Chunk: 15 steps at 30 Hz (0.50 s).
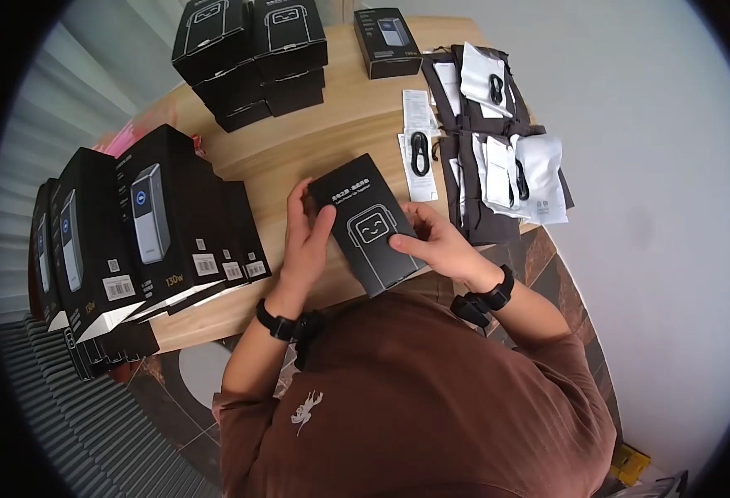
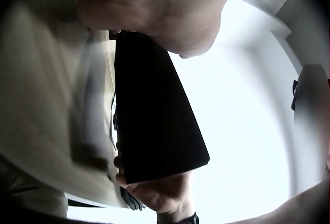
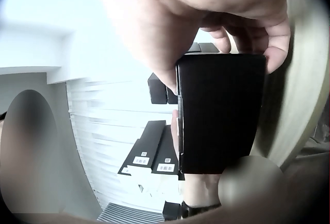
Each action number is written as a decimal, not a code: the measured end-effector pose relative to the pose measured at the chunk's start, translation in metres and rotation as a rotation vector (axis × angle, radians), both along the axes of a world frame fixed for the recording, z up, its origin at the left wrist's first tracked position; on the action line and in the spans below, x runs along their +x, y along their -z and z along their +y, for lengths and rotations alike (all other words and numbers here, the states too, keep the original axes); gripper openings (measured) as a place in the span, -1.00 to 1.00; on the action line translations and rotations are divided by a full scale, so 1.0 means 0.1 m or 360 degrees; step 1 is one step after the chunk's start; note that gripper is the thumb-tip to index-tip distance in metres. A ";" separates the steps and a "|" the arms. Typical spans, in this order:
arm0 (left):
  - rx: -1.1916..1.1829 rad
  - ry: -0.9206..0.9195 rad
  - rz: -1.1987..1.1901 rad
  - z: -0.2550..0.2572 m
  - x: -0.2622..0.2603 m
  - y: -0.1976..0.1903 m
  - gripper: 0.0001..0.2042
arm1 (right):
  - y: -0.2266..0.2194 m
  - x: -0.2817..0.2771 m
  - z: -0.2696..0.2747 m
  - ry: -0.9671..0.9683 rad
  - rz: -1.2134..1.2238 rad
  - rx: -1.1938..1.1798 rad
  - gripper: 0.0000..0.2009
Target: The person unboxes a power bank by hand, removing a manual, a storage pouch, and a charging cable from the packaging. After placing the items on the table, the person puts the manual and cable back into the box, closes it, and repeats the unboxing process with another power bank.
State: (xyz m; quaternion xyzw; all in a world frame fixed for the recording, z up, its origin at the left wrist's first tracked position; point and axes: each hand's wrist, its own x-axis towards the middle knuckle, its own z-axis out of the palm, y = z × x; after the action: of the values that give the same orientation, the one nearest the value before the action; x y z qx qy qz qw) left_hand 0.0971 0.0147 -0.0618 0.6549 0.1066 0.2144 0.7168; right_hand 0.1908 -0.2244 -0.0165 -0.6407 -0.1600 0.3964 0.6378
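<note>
Left hand (image 1: 305, 249) and right hand (image 1: 445, 246), fingers part-curled, grip 1 seemingly closed box (image 1: 369, 226), loose cable (image 1: 419, 154) already out toward the tabletop's (image 1: 348, 124) right edge

Held box (image 1: 368, 222): black, white line-drawn smiling face, white lettering. Upright boxes (image 1: 174, 212): black; printed silver-grey device, blue disc, gold "130W", white labels. Tabletop (image 1: 278, 153): pale tan, wood grain. Shirt (image 1: 431, 390): brown, whitish emblem. Pouches (image 1: 488, 230): dark grey-brown. Coiled cable (image 1: 419, 154): black. Wall (image 1: 639, 166): pale grey. Floor (image 1: 170, 390): dark brown, rust patches.
</note>
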 end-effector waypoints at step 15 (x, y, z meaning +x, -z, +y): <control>0.0306 -0.0241 0.0244 0.06 0.16 0.29 -0.76 | -0.06 -0.22 -0.33 0.0082 -0.0997 -0.0205 -0.28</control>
State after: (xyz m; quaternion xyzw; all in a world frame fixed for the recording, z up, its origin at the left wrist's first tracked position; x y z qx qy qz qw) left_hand 0.1133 0.0203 -0.0907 0.7250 0.1892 0.2265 0.6223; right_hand 0.1692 -0.2570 -0.0104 -0.7746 -0.3067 0.1728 0.5254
